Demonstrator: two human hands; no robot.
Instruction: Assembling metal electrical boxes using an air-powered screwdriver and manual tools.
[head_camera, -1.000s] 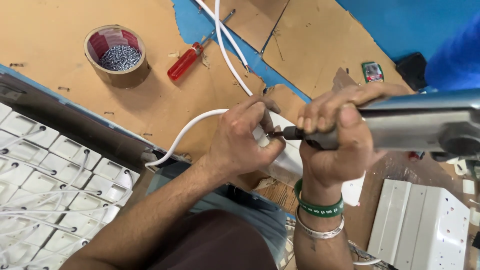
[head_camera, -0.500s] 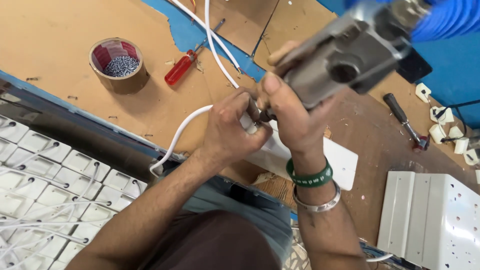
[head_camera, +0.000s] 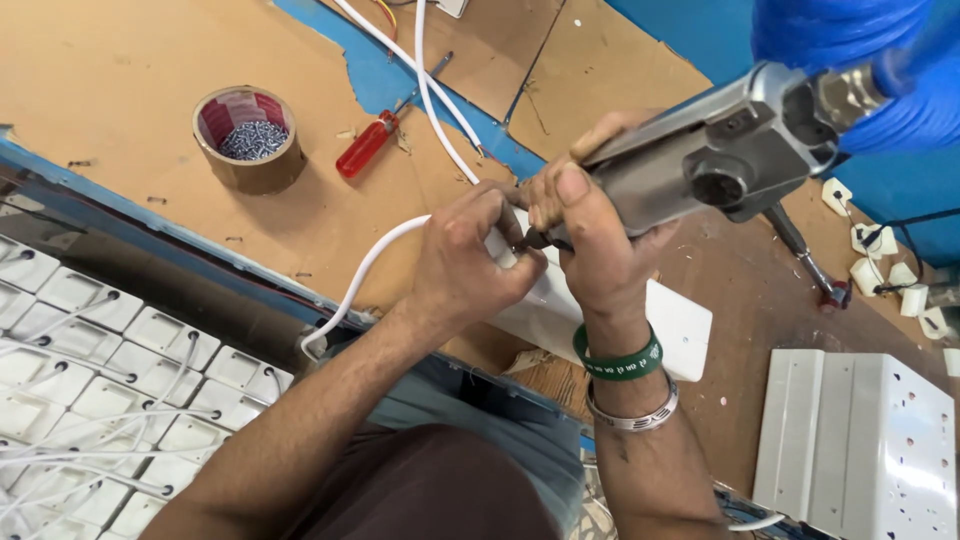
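My right hand (head_camera: 590, 240) grips a grey power screwdriver (head_camera: 720, 160), its tip pressed down onto a white plastic box (head_camera: 660, 330) on the bench. A green band and a metal bangle sit on that wrist. My left hand (head_camera: 470, 265) holds the end of the white box beside the tool tip, where a white cable (head_camera: 365, 270) enters. The cable loops down left toward the bench edge. The exact tip contact is hidden between my fingers.
A tape roll filled with small screws (head_camera: 250, 140) stands at the upper left, a red-handled screwdriver (head_camera: 368, 145) beside it. Stacked white boxes with cables (head_camera: 90, 370) lie lower left. A white metal panel (head_camera: 860, 440) lies lower right. Small white parts (head_camera: 880, 270) and a blue sheet are at right.
The power screwdriver has swung from lying level to pointing up and to the right. My left hand stays on the box and cable.
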